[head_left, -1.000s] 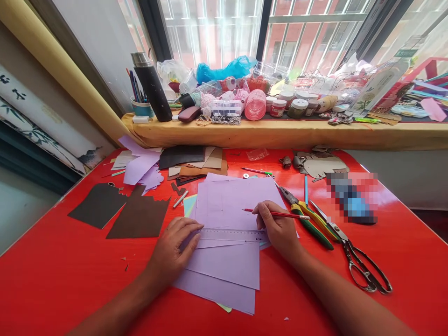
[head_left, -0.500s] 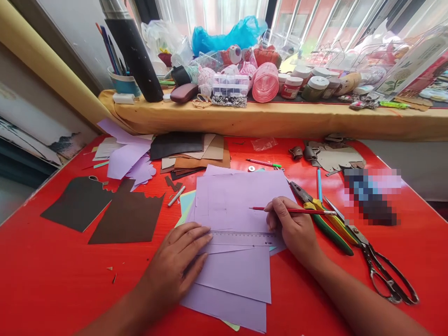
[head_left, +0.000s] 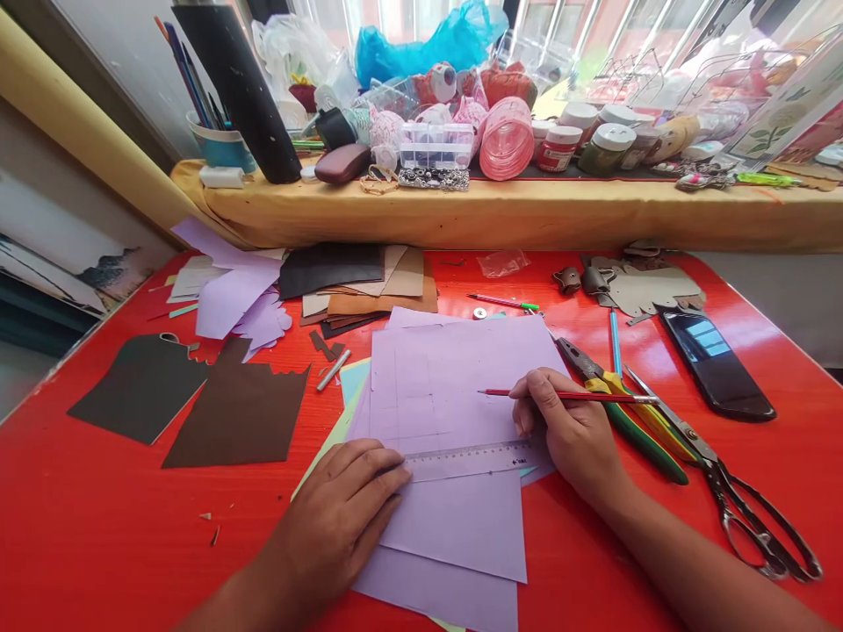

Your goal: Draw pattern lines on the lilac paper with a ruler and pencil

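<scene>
On a stack of purple paper sheets (head_left: 454, 527) lies a clear plastic ruler (head_left: 467, 462), its right end angled slightly upward. My left hand (head_left: 349, 500) rests flat over the ruler's left end, fingers stretched out. Thin pencil lines mark the top purple sheet (head_left: 474, 360) above the ruler. A red pencil (head_left: 593, 398) is pinched in my right hand (head_left: 566, 430), its tip pointing left over the sheet. That hand's lower edge is near the ruler's right end. Whether the pencil tip touches the paper, I cannot tell.
Right of the paper lie pliers (head_left: 632, 421), scissors (head_left: 731, 491) and a phone (head_left: 717, 364). Dark leather pieces (head_left: 243, 412) and purple paper scraps (head_left: 237, 298) sit left. Leather sheets (head_left: 335, 268) are stacked behind. Jars and a black flask (head_left: 241, 96) line the sill.
The ruler has tilted, its left end now lower on the sheet, with my left hand still on it. My right hand keeps the pencil in much the same pose. The view has shifted slightly.
</scene>
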Tool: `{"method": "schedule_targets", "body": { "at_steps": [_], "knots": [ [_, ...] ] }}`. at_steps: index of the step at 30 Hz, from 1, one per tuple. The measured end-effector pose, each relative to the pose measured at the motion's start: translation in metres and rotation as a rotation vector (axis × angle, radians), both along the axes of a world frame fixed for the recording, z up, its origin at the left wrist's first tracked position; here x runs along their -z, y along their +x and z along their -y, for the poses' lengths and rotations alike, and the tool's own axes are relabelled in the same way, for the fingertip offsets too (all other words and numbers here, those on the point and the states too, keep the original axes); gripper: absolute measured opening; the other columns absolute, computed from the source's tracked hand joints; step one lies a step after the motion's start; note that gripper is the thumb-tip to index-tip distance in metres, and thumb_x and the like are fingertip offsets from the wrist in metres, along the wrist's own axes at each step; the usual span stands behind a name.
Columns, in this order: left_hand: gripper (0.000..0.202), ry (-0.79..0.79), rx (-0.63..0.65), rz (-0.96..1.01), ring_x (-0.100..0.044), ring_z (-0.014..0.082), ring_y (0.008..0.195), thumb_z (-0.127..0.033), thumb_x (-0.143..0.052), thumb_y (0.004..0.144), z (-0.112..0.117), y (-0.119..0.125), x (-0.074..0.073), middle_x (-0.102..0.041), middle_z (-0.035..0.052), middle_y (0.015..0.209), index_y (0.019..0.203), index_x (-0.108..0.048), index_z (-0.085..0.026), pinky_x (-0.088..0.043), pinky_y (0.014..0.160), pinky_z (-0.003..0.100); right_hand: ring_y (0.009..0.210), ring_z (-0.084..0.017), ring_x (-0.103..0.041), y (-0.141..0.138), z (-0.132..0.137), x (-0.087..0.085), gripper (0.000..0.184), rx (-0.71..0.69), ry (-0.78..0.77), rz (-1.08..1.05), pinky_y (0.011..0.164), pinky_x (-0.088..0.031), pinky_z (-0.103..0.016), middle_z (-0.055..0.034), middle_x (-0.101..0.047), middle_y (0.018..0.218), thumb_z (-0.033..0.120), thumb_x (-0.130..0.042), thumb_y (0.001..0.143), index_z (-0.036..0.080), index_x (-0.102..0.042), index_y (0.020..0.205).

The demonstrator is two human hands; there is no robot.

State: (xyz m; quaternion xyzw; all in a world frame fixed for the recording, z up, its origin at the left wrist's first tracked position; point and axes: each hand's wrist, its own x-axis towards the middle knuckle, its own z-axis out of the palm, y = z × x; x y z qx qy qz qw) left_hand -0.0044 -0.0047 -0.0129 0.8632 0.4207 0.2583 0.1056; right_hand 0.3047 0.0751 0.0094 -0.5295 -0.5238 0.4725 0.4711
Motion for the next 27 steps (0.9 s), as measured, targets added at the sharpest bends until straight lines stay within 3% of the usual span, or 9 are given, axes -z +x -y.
{"method": "schedule_targets", "body": {
  "at_steps": [4, 7, 12, 17, 27],
  "knots": [
    [0.033, -0.009, -0.039, 0.015, -0.067, 0.0223, 0.123, -0.016, -0.053, 0.113, 0.0003, -0.0009, -0.0014, -0.074, 0.0062, 0.13, 0.141, -0.067, -0.026, -0.051, 0.111, 0.038, 0.053, -0.018, -0.057, -0.0003, -0.0004, -0.0004, 0.056, 0.003, 0.002, 0.009, 0.054, -0.044, -0.032, 0.0001, -0.06, 0.056, 0.074, -0.066, 0.102, 0.023, -0.074, 0.081],
    [0.029, -0.053, -0.123, -0.014, -0.066, 0.025, 0.12, -0.03, -0.055, 0.115, 0.0002, -0.0035, 0.0003, -0.071, 0.0073, 0.128, 0.142, -0.065, -0.026, -0.052, 0.108, 0.041, 0.053, -0.018, -0.056, 0.0001, -0.0004, 0.0002, 0.057, 0.004, -0.013, 0.02, 0.052, -0.042, -0.032, -0.0003, -0.061, 0.056, 0.076, -0.066, 0.101, 0.023, -0.074, 0.081],
    [0.027, -0.111, -0.196, -0.042, -0.065, 0.0285, 0.115, -0.046, -0.058, 0.113, 0.0, -0.0049, 0.0037, -0.07, 0.0066, 0.12, 0.129, -0.067, -0.027, -0.054, 0.102, 0.044, 0.053, -0.018, -0.057, -0.0001, -0.0006, 0.0002, 0.055, -0.004, 0.002, 0.006, 0.054, -0.045, -0.031, 0.0006, -0.06, 0.056, 0.072, -0.066, 0.103, 0.022, -0.074, 0.082],
    [0.02, -0.182, -0.192, -0.014, -0.067, 0.0268, 0.109, -0.044, -0.06, 0.112, -0.0012, -0.004, 0.0013, -0.07, 0.0044, 0.116, 0.123, -0.067, -0.028, -0.055, 0.094, 0.04, 0.054, -0.017, -0.058, 0.0004, -0.0003, 0.0012, 0.052, -0.012, 0.019, -0.013, 0.055, -0.045, -0.031, 0.0012, -0.06, 0.057, 0.068, -0.066, 0.106, 0.022, -0.074, 0.083],
    [0.013, -0.154, -0.162, 0.019, -0.066, 0.0256, 0.107, -0.039, -0.06, 0.112, -0.0059, -0.0023, -0.0022, -0.071, 0.0028, 0.113, 0.117, -0.065, -0.028, -0.053, 0.091, 0.037, 0.055, -0.017, -0.057, 0.0001, 0.0004, 0.0023, 0.052, -0.026, 0.023, -0.006, 0.055, -0.044, -0.03, 0.0018, -0.06, 0.058, 0.067, -0.064, 0.107, 0.022, -0.073, 0.084]
  ]
}}
